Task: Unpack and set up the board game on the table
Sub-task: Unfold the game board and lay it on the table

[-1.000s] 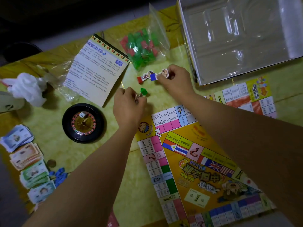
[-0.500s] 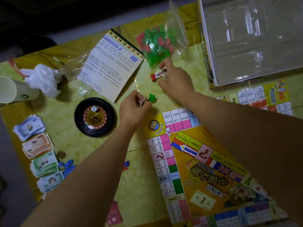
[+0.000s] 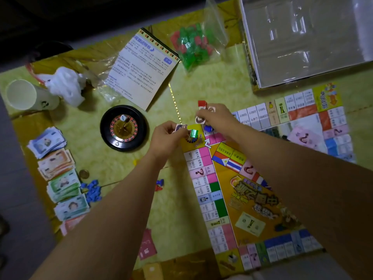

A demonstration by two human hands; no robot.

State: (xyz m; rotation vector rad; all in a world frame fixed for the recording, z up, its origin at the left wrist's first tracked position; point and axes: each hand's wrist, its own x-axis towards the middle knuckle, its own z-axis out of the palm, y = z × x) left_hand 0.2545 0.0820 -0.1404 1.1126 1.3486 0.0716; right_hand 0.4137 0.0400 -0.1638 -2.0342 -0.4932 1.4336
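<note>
Above the arrowed corner of the game board (image 3: 248, 201) on the tabletop (image 3: 113, 170), the left hand (image 3: 167, 138) closes its grip on a green-based pawn (image 3: 193, 134); the right hand (image 3: 219, 116) grips a red-based pawn (image 3: 202, 104) and a blue-based pawn (image 3: 208, 128) (blue nearest the board).

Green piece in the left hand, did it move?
Yes. The green piece moved from over the table to over the game board's corner square.

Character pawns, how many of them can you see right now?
3. The green-based pawn is pinched in the left hand over a corner of the game board; the red-based pawn and blue-based pawn are in the right hand. More could be hidden in the hands.
</note>
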